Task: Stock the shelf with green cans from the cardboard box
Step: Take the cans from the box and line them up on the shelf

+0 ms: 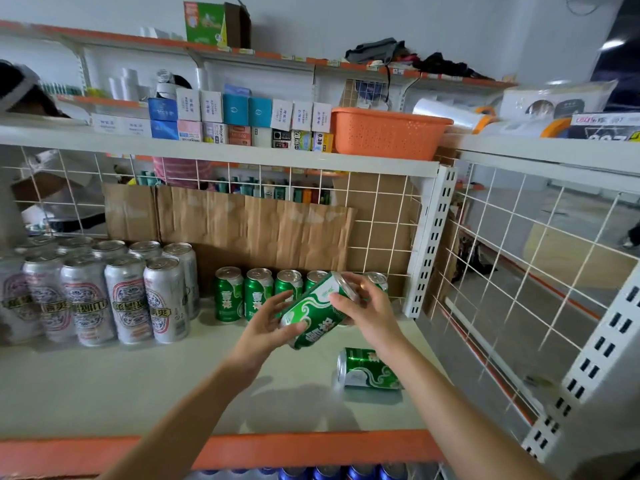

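Observation:
Both my hands hold one green can (317,311) tilted above the white shelf (138,386). My left hand (268,325) cups its lower end and my right hand (363,306) grips its top end. Behind it, a row of several green cans (228,294) stands upright at the back of the shelf. Another green can (369,368) lies on its side on the shelf, under my right forearm. The cardboard box is not in view.
Several tall silver cans (124,297) stand at the left of the shelf. A white wire grid (519,271) closes the right side, and cardboard sheets (256,226) line the back. Above sits a shelf with small boxes and an orange basket (388,133). Blue cans (329,472) show below.

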{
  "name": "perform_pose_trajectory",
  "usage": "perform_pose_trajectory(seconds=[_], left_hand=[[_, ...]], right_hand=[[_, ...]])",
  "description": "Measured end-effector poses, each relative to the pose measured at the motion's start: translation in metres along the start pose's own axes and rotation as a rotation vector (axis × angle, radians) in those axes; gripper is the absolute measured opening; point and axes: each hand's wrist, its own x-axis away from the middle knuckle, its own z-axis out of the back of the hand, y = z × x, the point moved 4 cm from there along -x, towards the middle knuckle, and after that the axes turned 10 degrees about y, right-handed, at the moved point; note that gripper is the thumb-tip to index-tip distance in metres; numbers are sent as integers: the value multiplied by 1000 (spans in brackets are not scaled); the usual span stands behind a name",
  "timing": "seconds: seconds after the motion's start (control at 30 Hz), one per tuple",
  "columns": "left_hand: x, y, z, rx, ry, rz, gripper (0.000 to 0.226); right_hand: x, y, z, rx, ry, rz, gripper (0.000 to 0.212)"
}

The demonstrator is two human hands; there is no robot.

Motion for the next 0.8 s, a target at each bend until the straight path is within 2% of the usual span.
perform_pose_trajectory(seconds=[0.13, 0.2, 0.3, 0.37, 0.43, 0.47, 0.6, 0.67, 0.8], left_hand=[[1, 1, -7, 37, 24, -51, 86], [0, 0, -6, 35, 51, -56, 84], [-4, 0, -3, 7, 76, -67, 76], [-7, 4, -1, -12, 72, -56, 73], [-9, 8, 1, -39, 59, -38, 56], [-9, 11, 2, -56, 46, -31, 52], [-14, 21, 6, -150, -15, -46, 79], [-17, 26, 5, -192, -42, -58, 88], [-22, 34, 3, -283, -74, -82, 78]], right_hand=[[2, 1, -1, -58, 17, -48, 55], [2, 1, 0, -46, -5, -60, 47], [1, 2, 3, 34, -91, -82, 48], [-1, -2, 7, 217, -148, -17, 66], [0, -9, 11, 411, -207, 54, 88], [1, -14, 12, 453, -235, 71, 90], [3, -19, 13, 727, -376, 181, 92], [3, -16, 13, 850, -385, 228, 92], [2, -17, 11, 880, -331, 286, 83]])
